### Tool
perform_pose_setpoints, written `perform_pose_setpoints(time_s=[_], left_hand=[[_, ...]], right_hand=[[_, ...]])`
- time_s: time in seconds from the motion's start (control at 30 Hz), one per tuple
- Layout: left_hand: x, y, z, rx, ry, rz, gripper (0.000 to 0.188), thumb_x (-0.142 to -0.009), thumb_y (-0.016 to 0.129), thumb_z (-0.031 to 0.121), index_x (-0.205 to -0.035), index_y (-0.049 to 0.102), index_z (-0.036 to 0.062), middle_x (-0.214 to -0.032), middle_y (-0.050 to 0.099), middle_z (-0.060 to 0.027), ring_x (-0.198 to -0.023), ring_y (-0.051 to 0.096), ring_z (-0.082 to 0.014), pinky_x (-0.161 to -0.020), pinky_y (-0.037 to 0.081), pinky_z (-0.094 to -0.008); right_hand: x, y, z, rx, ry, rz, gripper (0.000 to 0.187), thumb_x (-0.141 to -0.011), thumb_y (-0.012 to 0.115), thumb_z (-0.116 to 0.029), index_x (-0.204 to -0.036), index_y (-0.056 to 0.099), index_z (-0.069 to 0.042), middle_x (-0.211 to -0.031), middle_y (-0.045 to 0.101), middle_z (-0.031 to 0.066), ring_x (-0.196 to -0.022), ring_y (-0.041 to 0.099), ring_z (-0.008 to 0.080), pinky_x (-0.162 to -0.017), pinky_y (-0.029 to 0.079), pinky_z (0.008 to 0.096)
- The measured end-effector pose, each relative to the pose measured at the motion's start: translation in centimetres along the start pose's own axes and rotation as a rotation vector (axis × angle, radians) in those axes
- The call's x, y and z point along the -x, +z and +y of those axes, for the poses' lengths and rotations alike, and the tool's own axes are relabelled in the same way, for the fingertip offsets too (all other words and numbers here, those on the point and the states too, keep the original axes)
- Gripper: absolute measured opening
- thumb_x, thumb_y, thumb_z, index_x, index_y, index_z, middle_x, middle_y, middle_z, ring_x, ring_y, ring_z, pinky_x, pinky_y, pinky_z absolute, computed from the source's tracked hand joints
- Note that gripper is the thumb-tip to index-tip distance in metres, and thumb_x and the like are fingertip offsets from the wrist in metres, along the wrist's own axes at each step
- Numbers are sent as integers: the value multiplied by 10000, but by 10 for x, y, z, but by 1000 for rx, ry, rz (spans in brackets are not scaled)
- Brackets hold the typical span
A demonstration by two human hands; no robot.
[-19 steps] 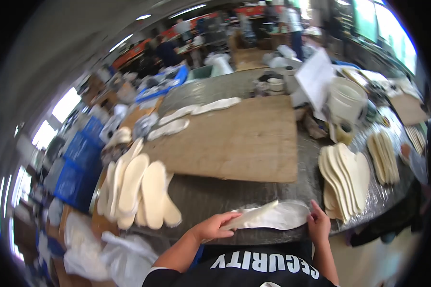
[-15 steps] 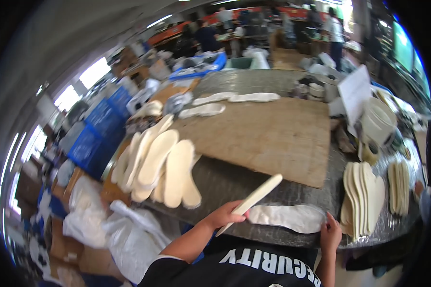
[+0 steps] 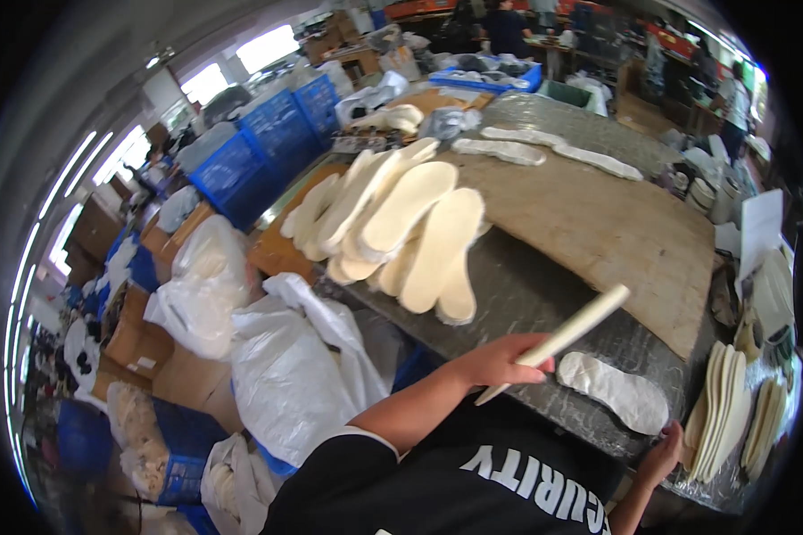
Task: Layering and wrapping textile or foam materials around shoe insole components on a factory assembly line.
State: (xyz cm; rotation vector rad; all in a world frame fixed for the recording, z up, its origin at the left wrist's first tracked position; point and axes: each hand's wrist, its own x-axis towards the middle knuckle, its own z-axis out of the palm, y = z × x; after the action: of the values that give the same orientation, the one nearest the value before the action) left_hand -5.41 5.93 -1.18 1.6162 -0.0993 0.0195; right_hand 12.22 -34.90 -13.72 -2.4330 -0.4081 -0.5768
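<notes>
My left hand (image 3: pixel 509 361) is closed around a cream insole (image 3: pixel 573 332), which I see nearly edge-on, tilted up to the right. On the dark tabletop just past it lies a white, soft-looking insole (image 3: pixel 614 392). My right hand (image 3: pixel 660 455) is at the near right end of that white insole, its fingers curled and pinching at the tip. A fanned heap of cream insoles (image 3: pixel 410 209) lies to the left on the table. Right of my right hand stands a row of cream insoles (image 3: pixel 718 415), with a second bundle (image 3: pixel 763 428) beside it.
A brown board (image 3: pixel 598 227) covers much of the table (image 3: pixel 535 276). Several white insoles (image 3: pixel 500 152) lie along its far edge. Blue crates (image 3: pixel 250 165) and white plastic bags (image 3: pixel 299 357) stand at the left. A white panel (image 3: pixel 760 223) stands at the right. People are in the background.
The view has swung to the left, so the table and insoles appear farther right. My left hand still grips the cream insole, and my right hand stays at the white insole's end.
</notes>
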Motion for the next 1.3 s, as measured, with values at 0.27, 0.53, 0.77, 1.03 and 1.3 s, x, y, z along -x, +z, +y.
perform_pose_setpoints(time_s=[0.27, 0.53, 0.77, 1.03, 1.3], left_hand=[[1, 11, -3, 220, -72, -169, 279, -881, 679, 95, -1135, 640, -14, -1086, 672, -102, -937, 640, -145, -840, 509, -308], [42, -28, -18, 438, 53, 115, 535, -883, 695, 137, -1318, 483, -93, -1194, 631, -240, -1077, 646, -401, -935, 515, -490], [49, -49, -44, 279, 130, 306, 607, -835, 715, 90, -1363, 449, -47, -1249, 596, -160, -1110, 608, -297, -947, 508, -451], [23, -70, -26, -22, 115, 250, 529, -916, 684, 326, -1244, 573, -74, -1103, 673, -141, -1006, 613, -257, -920, 464, -354], [-37, 9, 31, -1, -64, -355, 774, -769, 826, 412, -1298, 512, -58, -1148, 662, -141, -1005, 636, -264, -876, 495, -345]], right_hand=[[22, -19, -18, -259, 250, 264, 287, -964, 580, -64, -1244, 567, -6, -993, 603, 129, -845, 554, 207, -766, 479, 345], [94, -65, -85, -224, 203, -559, 297, -705, 813, -117, -935, 643, -41, -1019, 599, 144, -998, 599, 322, -816, 496, 419], [129, -56, -94, -134, 278, -405, 139, -859, 665, -164, -912, 589, -60, -894, 639, 184, -863, 625, 408, -764, 487, 506], [128, -116, -145, -394, 186, -778, 211, -938, 591, -253, -975, 597, -46, -853, 659, 162, -846, 640, 375, -751, 490, 453], [75, -102, -157, -1150, 94, -212, 366, -990, 530, -258, -1273, 552, -27, -1033, 663, 107, -860, 660, 229, -804, 522, 368]])
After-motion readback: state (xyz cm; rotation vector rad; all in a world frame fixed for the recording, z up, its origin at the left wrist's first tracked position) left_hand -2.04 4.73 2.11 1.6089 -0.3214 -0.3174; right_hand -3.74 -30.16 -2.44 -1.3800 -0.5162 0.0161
